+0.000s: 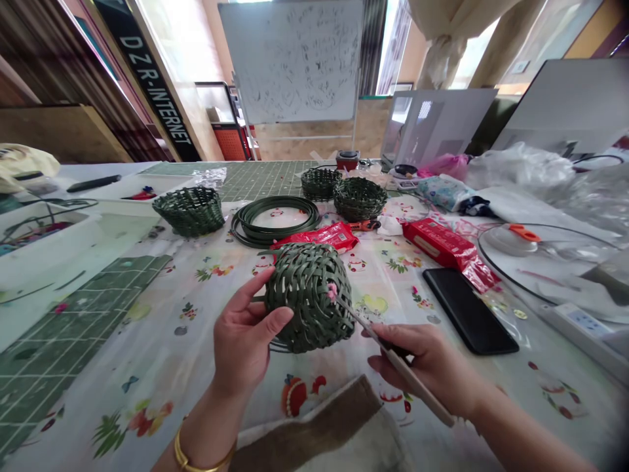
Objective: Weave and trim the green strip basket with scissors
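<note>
A dark green woven basket [309, 295] is tilted on its side above the flowered table cover. My left hand [250, 324] grips its left side, thumb in front and fingers toward the rim. My right hand [425, 360] holds a long, thin grey tool [410, 380], whose narrow tip reaches the right part of the weave. At that tip a small pink piece [333, 292] sits against the basket. Whether the tip grips the pink piece is too small to tell.
Behind the basket lie a red packet [334, 236] and a coil of green strip [275, 216]. Other woven baskets [189, 210] stand farther back. On the right are a black phone [469, 310], another red packet [442, 246] and a power strip [584, 328].
</note>
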